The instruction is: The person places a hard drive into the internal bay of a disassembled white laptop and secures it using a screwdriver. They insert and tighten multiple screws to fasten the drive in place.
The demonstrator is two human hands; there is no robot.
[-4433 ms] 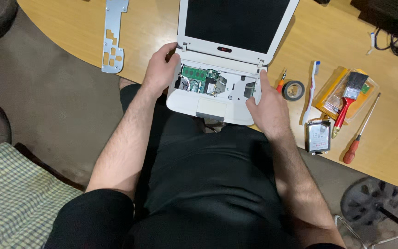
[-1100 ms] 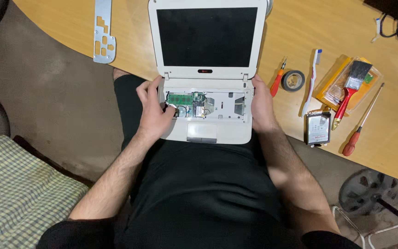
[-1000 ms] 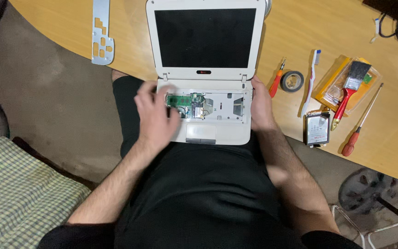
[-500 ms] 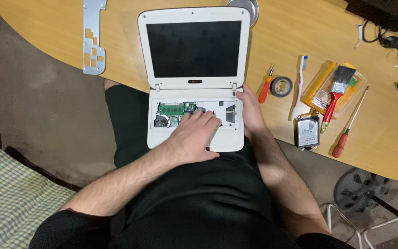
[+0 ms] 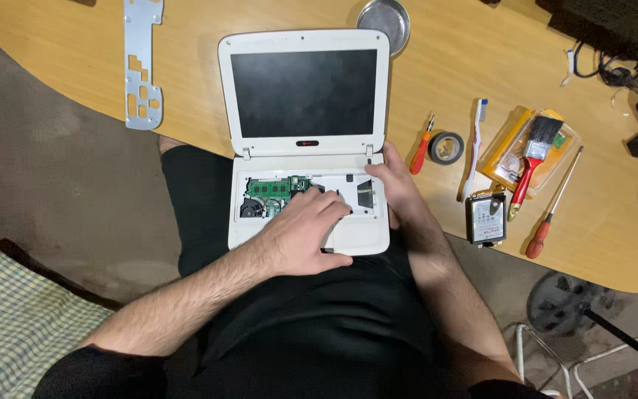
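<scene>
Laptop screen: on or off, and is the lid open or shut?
Open and off. The laptop has its lid raised with a dark, blank screen; the base lacks its keyboard, baring a green circuit board.

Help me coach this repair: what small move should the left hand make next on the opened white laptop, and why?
Probably lift the left hand off the white laptop's open base: it covers the bay beside the green circuit board, while the right hand steadies the corner.

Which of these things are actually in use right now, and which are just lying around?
In use: laptop, left hand on its open base, right hand at its right edge.

Lying about: metal bracket, dish, tape, toothbrush, paintbrush, hard drive, two screwdrivers.
</scene>
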